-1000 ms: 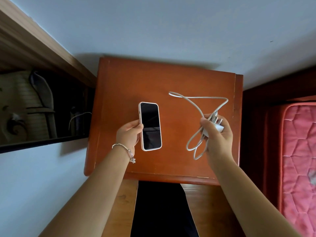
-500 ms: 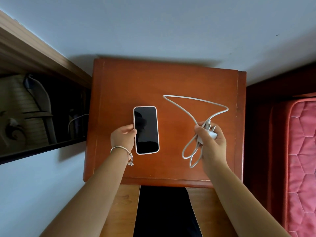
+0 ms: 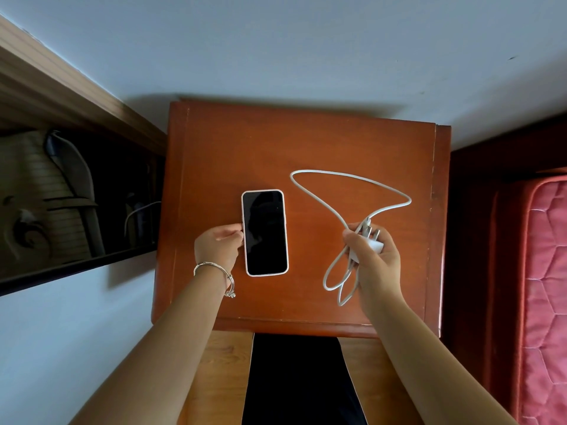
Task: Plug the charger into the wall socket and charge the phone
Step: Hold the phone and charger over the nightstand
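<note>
A phone (image 3: 265, 233) in a pale case lies face up, screen dark, on the red-brown wooden bedside table (image 3: 306, 142). My left hand (image 3: 217, 245), with a bracelet on the wrist, pinches the phone's left edge with curled fingers. To the right, my right hand (image 3: 377, 265) grips the white charger plug (image 3: 372, 242), prongs pointing up and away. Its white cable (image 3: 352, 179) loops across the tabletop and hangs in loops below my fist. No wall socket is in view.
A pale blue wall (image 3: 276, 41) runs behind the table. On the left is a dark open shelf (image 3: 76, 194) under a wooden ledge. A red quilted mattress (image 3: 546, 286) sits at the right edge. Wooden floor shows below the table.
My left hand has lowered the phone from a tilted hold until it lies flat on the table. My right hand with the plug and cable has dropped slightly toward me.
</note>
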Demonstrator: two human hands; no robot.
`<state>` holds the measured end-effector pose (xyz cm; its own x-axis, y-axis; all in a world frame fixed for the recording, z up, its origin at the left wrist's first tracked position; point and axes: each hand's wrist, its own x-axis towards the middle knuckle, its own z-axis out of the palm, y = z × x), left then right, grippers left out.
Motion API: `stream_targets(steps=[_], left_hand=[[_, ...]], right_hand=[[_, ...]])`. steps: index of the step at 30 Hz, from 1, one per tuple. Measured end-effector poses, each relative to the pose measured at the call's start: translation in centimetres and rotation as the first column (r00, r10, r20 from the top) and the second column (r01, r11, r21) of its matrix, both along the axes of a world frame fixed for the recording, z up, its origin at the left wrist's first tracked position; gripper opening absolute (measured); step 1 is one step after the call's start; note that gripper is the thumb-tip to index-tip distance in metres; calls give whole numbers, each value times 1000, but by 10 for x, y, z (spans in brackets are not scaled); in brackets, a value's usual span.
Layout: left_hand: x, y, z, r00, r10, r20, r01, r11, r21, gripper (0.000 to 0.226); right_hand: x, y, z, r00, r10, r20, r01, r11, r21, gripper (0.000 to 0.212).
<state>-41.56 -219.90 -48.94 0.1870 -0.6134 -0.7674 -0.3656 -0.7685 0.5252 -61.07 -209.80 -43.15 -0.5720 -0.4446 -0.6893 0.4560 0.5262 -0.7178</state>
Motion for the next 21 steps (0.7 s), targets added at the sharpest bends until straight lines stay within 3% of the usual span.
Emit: stream_targets(steps=[9, 13, 21], left_hand=[[1, 0, 31, 997, 60, -39, -60, 998, -17, 17], [-10, -9, 72, 976, 166, -143, -168, 986, 1, 13], [-33, -30, 178, 940, 96, -329, -121, 991, -58, 11]], right_hand=[[1, -4, 23, 1000, 8, -3, -8, 1000, -14, 10], [-2, -6, 52, 1000, 17, 0, -17, 1000, -13, 9], [-12, -7, 130, 998, 58, 36, -56, 997, -47, 9]])
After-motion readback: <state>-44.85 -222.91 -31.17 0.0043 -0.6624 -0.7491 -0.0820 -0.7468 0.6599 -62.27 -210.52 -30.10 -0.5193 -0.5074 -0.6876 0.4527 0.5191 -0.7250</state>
